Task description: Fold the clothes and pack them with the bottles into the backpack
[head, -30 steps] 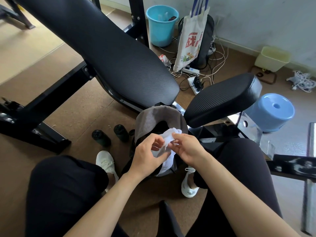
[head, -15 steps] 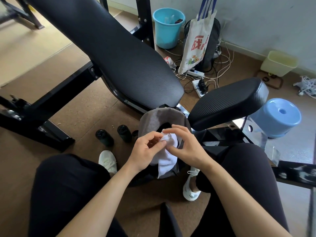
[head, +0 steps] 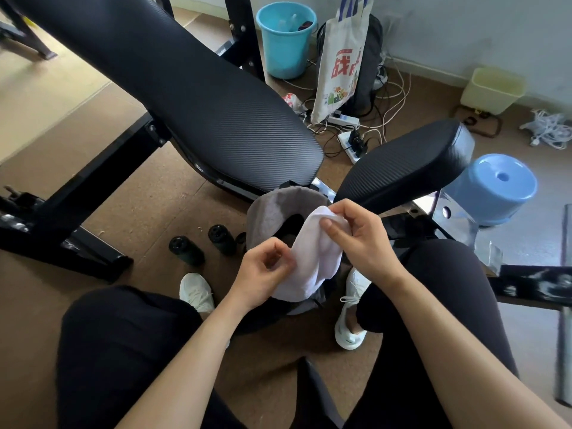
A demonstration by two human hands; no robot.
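Two dark bottles (head: pixel 186 250) stand on the brown floor (head: pixel 130 193), left of the backpack (head: pixel 272 209). A white shoe (head: pixel 196 291) is just below them. The left hand (head: pixel 263 270) pinches the left edge of a white cloth (head: pixel 312 252) with curled fingers. The cloth hangs over the open top of the grey backpack, which sits between the person's legs. The right hand (head: pixel 362 239) grips the top of the cloth, thumb in front. Behind, a white tote bag (head: pixel 339 63) shows a big red character, maybe "战"; the small print is too tiny to read. A blue stool (head: pixel 495 188) stands at the right.
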